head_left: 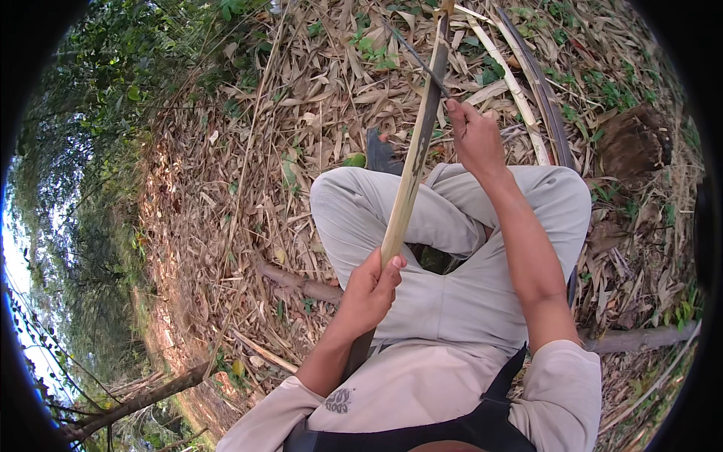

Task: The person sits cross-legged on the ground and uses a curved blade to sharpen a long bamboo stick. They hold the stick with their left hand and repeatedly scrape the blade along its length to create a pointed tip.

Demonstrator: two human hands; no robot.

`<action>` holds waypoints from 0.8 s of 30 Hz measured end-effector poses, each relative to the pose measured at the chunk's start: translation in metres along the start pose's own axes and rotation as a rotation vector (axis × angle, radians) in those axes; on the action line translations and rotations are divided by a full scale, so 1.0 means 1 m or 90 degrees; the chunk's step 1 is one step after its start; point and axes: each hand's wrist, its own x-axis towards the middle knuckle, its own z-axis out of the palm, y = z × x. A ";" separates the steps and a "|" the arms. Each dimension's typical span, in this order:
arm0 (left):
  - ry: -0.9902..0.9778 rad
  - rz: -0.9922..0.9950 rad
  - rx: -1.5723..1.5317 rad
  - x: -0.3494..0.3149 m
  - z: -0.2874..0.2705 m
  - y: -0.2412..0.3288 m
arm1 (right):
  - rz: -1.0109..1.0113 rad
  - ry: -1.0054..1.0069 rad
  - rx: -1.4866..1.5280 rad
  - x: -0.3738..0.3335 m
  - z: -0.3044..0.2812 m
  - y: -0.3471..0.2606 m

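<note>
A long split bamboo strip, pale on one face and dark along the other, slants from beside my waist up over my crossed legs. My left hand is wrapped round its lower part. Farther out, my right hand is closed on a knife, whose handle is hidden in the fist. Its narrow dark blade lies across the strip's upper part, pointing up and left. Dark patches show on the strip below the blade.
Dry leaves cover the ground. More long split strips lie beyond my right knee, near a brown stump. A dark flat piece rests by my left knee. Branches lie at both sides; green bushes stand left.
</note>
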 end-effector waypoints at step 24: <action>-0.014 -0.096 -0.128 0.033 -0.006 0.033 | -0.358 -0.001 -0.063 -0.073 0.008 -0.030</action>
